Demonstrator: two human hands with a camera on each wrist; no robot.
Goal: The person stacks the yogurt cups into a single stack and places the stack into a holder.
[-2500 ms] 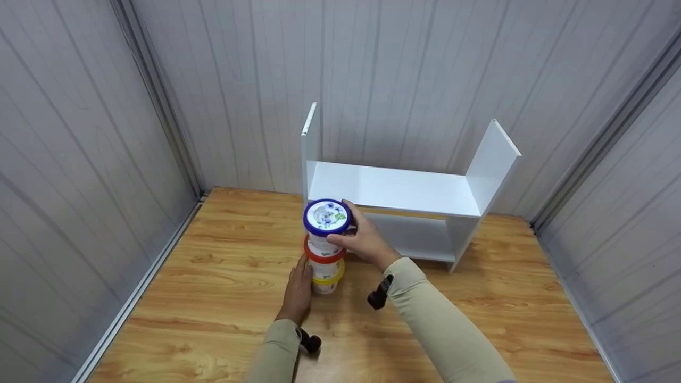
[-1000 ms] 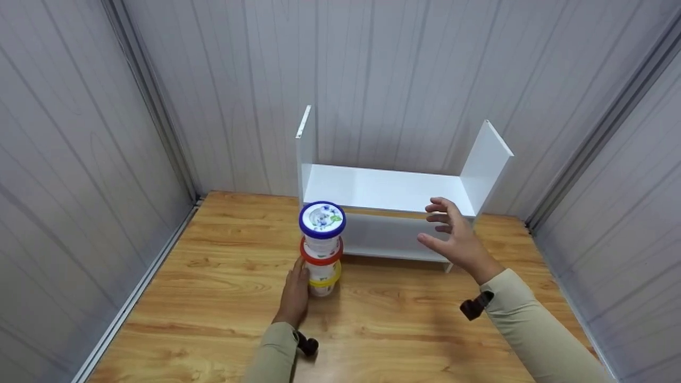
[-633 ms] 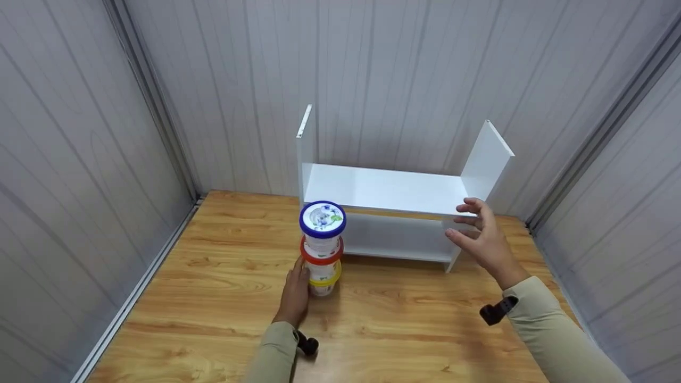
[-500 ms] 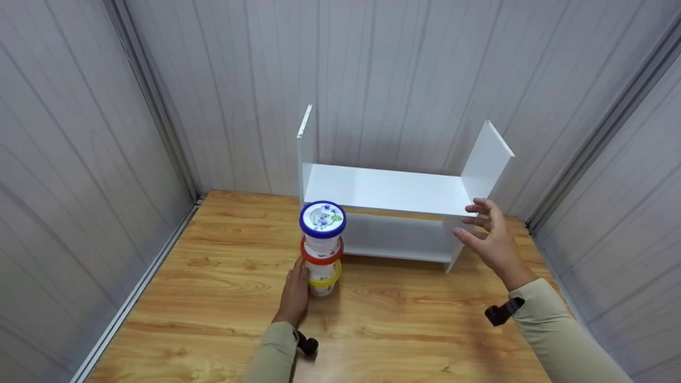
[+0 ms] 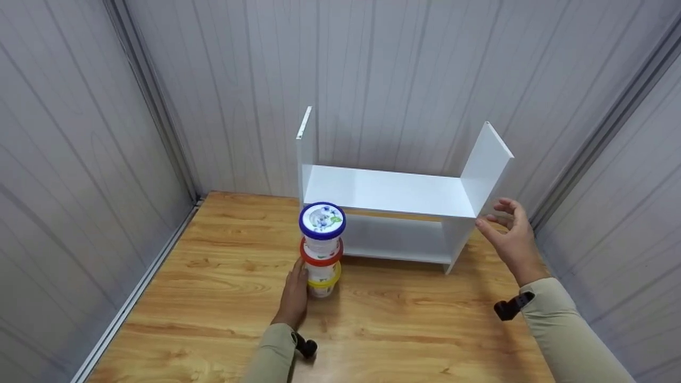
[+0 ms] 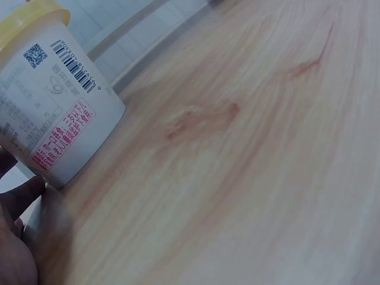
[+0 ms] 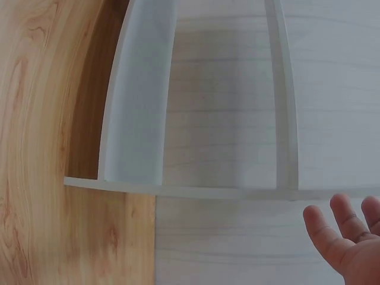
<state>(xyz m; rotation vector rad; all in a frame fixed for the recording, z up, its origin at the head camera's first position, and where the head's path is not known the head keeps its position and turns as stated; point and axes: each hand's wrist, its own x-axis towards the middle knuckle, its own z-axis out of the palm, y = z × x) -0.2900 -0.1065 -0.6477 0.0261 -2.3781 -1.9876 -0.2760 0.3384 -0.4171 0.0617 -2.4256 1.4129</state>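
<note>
So we had three tubs in one stack [image 5: 323,247] on the wood counter [image 5: 404,330], a bit left of the middle and well in from the left edge. Going by lid colour: yellow tub [image 5: 322,291] at the bottom, red tub [image 5: 322,263] on that, blue tub [image 5: 322,221] on top. It looked upright, just in front of the left end of the white shelf [image 5: 388,191], which stood by the counter's back edge, right of centre.

Our left hand [image 5: 294,295] was at the left side of the stack, fingers [image 5: 298,271] mostly straight and laid against the lower tubs. In the left wrist view one fingertip [image 6: 34,189] was right at the yellow tub's base, and its barcode [image 6: 74,66] faced that camera. How the hidden fingers lay, we couldn't tell.

Our right hand [image 5: 516,242] was off past the shelf's right end, towards the counter's back right corner, with hold of nothing. Those fingers were bent a little, with a clear gap to the thumb [image 5: 488,230]. They were close to the outside of the right panel [image 5: 485,165], but we couldn't tell if they touched.

Pale wall [image 5: 372,80] ran behind the back edge.
</note>
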